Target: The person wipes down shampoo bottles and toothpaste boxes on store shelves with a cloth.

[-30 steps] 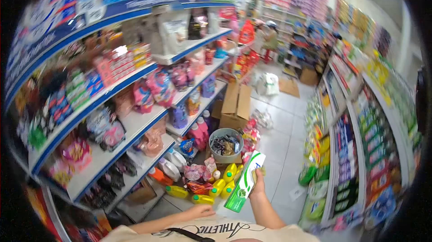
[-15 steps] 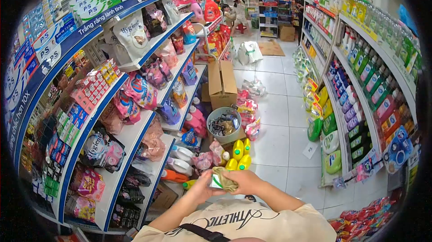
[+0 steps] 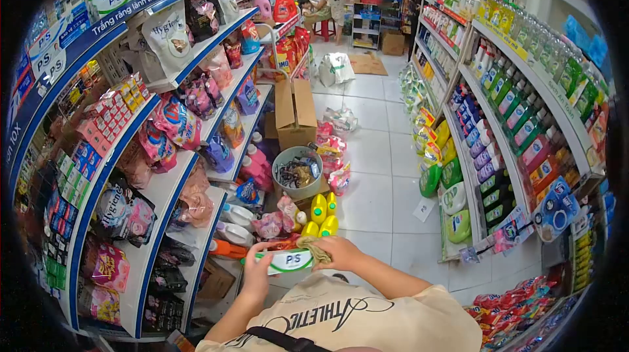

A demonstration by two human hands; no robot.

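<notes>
Before my chest is a white and green P/S toothpaste box (image 3: 290, 261), held level with its long printed face showing. My left hand (image 3: 257, 264) grips the box's left end between thumb and fingers. At the other end, my right hand (image 3: 339, 254) is closed on a crumpled olive-brown cloth (image 3: 313, 247), which presses against the box's right end and upper edge. Just beyond my hands, several yellow bottles (image 3: 320, 211) with green caps stand on the floor.
Left shelves (image 3: 171, 204) carry pouches and toothpaste boxes. A grey bucket (image 3: 298, 185) of small packets and an open cardboard box (image 3: 295, 106) stand ahead. Bottles fill the right shelves (image 3: 501, 116). Red packets (image 3: 517, 306) lie low right. Several people (image 3: 322, 8) are farther back.
The toothpaste box has turned from an end-on tilt to long face showing. My left hand has moved left to its end. The cloth is now at its right end. The view has shifted right.
</notes>
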